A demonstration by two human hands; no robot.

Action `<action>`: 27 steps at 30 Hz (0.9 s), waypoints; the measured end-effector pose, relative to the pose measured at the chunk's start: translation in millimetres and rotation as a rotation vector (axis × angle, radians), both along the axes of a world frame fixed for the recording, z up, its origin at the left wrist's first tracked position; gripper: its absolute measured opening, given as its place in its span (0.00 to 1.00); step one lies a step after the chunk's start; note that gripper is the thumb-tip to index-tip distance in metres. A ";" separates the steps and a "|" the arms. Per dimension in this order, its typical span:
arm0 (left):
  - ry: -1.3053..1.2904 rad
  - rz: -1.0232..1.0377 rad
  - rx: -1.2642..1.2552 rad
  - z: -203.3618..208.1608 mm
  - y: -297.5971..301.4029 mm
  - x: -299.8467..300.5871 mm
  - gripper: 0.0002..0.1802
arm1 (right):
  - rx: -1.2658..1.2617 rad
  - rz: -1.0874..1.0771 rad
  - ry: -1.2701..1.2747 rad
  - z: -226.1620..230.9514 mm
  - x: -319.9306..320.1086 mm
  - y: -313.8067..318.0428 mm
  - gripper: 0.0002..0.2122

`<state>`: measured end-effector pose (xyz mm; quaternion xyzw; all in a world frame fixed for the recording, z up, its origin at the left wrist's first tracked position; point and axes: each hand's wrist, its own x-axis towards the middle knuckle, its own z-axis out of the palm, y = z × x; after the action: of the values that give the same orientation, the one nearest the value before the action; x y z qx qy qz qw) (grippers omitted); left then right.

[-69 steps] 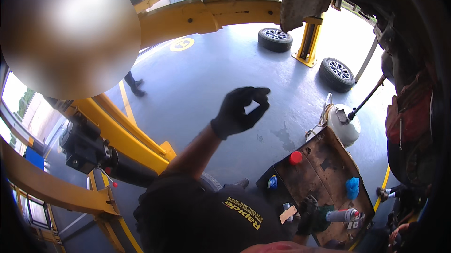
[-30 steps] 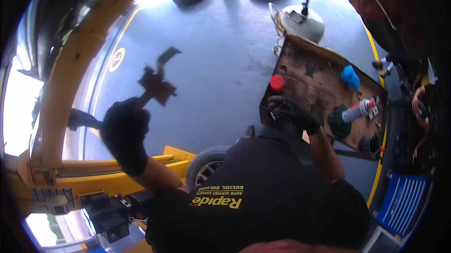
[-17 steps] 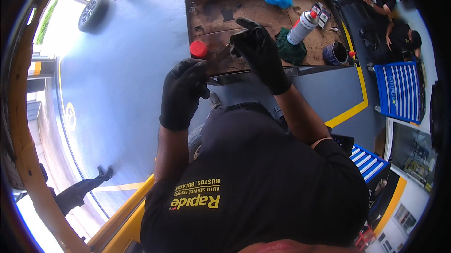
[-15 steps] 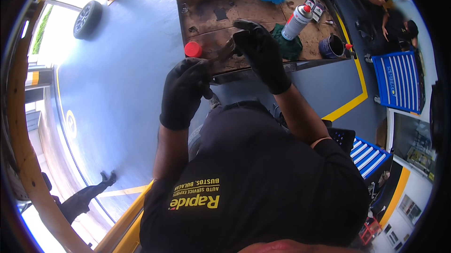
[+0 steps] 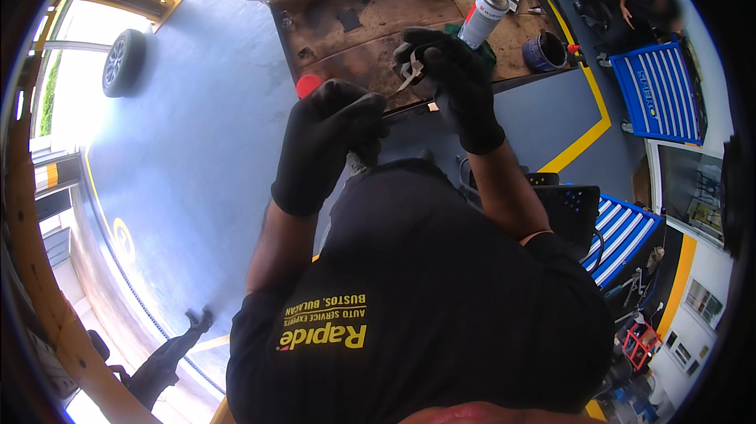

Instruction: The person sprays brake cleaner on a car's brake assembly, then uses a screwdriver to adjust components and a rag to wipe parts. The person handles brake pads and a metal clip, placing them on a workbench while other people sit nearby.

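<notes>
Your right hand (image 5: 453, 81) has its fingers clamped on a small metal part (image 5: 409, 70) over the worn wooden counter (image 5: 370, 18); your left hand (image 5: 335, 129), fingers curled together, works a thin tool (barely visible) toward it, the job seemingly mid-way.

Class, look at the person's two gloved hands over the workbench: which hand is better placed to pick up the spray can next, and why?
Probably the right hand. It is raised just beside the spray can on the workbench, though it holds a small metal part. The left hand is farther away, near the red cap.
</notes>
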<state>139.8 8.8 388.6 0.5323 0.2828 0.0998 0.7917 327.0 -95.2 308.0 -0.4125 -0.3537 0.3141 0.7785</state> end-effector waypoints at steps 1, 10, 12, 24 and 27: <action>0.011 -0.045 0.032 -7.4 8.3 -1.6 0.10 | -0.099 -0.028 -0.116 0.1 3.6 -1.1 0.11; -0.226 -0.160 0.428 -0.7 85.5 -1.4 0.16 | -0.211 -0.227 -1.039 40.9 17.8 27.6 0.09; -0.150 -0.182 0.663 10.3 92.5 3.7 0.19 | -0.126 -0.182 -1.049 43.3 23.9 31.9 0.08; 0.029 -0.114 1.101 -62.3 79.1 40.2 0.16 | -0.171 -0.145 -0.867 8.6 51.5 54.6 0.12; 0.139 -0.010 0.933 -119.6 85.5 44.0 0.16 | -0.703 -0.376 -0.813 -111.1 108.8 45.1 0.14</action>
<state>183.9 94.3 269.0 0.8379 0.2576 0.1767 0.4477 435.8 -50.1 196.9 -0.7905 -0.4196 0.0851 0.4380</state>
